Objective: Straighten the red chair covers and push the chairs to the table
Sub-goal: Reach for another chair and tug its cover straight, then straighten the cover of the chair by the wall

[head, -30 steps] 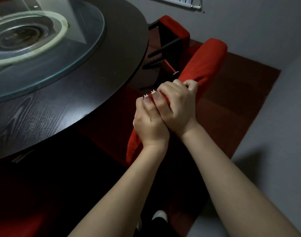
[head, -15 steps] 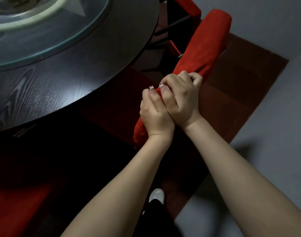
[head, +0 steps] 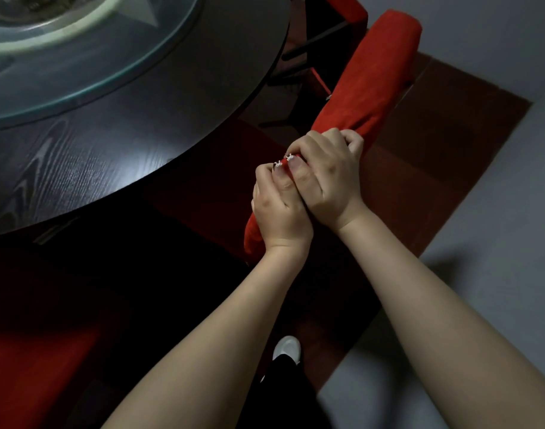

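A chair back wrapped in a red chair cover point(head: 373, 78) runs diagonally from the centre to the upper right, seen from above. My left hand point(head: 280, 209) and my right hand point(head: 326, 178) sit side by side, both clenched on the top edge of that cover near its lower end. The chair's red seat point(head: 221, 168) lies in shadow under the rim of the round dark wooden table point(head: 135, 144). The chair's legs are hidden.
A glass turntable point(head: 88, 63) rests on the table. Another red-covered chair point(head: 342, 10) stands at the top, a third red seat point(head: 32, 366) at the bottom left. A dark red floor strip point(head: 435, 156) borders grey floor point(head: 497, 243). My white shoe point(head: 286, 348) is below.
The view has shifted closer to the table. Both hands keep their grip on the cover, and the chair seat now lies further under the table's rim.
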The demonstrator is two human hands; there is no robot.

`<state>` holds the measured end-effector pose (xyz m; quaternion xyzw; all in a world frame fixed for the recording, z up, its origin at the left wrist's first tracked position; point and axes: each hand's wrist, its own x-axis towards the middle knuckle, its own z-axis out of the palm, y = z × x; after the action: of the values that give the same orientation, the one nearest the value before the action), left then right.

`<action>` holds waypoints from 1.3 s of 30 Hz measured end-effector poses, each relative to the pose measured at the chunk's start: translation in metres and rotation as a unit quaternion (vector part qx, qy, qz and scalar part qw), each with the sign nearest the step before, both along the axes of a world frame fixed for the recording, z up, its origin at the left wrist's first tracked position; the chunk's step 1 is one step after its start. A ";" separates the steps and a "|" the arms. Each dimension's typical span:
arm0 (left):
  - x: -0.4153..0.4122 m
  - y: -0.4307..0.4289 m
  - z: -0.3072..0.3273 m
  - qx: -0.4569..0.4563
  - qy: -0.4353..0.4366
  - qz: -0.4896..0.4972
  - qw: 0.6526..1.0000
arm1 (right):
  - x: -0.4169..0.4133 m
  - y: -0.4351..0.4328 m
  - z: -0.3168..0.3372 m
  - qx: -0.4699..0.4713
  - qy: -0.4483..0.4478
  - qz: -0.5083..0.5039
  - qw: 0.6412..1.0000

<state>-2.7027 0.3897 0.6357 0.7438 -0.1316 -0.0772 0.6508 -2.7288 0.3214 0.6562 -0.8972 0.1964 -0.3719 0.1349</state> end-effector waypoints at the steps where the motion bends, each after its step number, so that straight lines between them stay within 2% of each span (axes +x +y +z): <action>1: 0.001 0.000 0.000 0.001 0.000 -0.002 1.000 | 0.000 0.000 -0.001 -0.001 -0.002 0.001 1.000; 10: 0.005 0.009 0.003 0.033 0.002 -0.059 0.998 | -0.002 0.004 0.004 0.008 0.031 -0.008 0.999; 14: 0.011 0.018 0.005 0.041 0.010 -0.109 0.993 | -0.006 0.007 0.007 0.062 0.051 -0.008 0.997; 18: 0.024 0.025 0.015 0.051 0.037 -0.115 0.991 | -0.010 0.009 0.016 0.132 0.029 -0.005 0.991; 21: 0.033 0.023 0.031 0.060 0.035 -0.125 0.990 | -0.015 0.005 0.032 0.261 -0.035 -0.023 0.965; 24: 0.039 0.018 0.049 0.093 -0.013 -0.167 0.982 | -0.019 0.000 0.049 0.405 -0.099 -0.044 0.908; 27: 0.036 0.012 0.069 0.108 -0.065 -0.214 0.969 | -0.028 -0.003 0.065 0.499 -0.140 -0.049 0.854; 31: 0.030 0.000 0.091 0.099 -0.077 -0.270 0.955 | -0.043 -0.006 0.078 0.535 -0.161 -0.065 0.827; 39: 0.016 -0.015 0.119 0.041 -0.051 -0.346 0.936 | -0.075 -0.011 0.097 0.523 -0.187 -0.114 0.824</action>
<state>-2.6863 0.3744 0.7548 0.6809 -0.4110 -0.2650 0.5452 -2.8040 0.3103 0.7528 -0.5768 0.4329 -0.3873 0.5744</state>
